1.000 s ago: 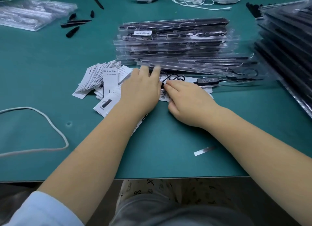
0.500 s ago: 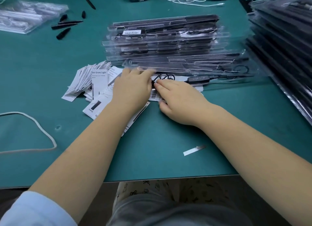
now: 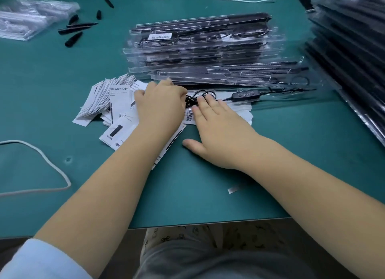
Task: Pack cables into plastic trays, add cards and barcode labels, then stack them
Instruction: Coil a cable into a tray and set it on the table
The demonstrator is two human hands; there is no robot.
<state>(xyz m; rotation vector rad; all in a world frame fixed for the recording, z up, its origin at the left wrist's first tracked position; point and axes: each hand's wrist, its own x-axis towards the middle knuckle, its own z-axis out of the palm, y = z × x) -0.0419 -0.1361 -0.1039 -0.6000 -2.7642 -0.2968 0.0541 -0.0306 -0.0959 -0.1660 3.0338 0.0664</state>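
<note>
Both hands lie at the middle of the green table (image 3: 62, 70). Right hand (image 3: 218, 131) lies flat, fingers straight and spread, fingertips pressing the coiled black cable (image 3: 200, 95) in a clear plastic tray (image 3: 291, 99). Left hand (image 3: 160, 106), at its 9 o'clock, curls over the coil's end; its grip cannot be told. Printed cards (image 3: 108, 99) fan out toward 9 o'clock. Stacked filled trays (image 3: 204, 47) sit at 12 o'clock.
</note>
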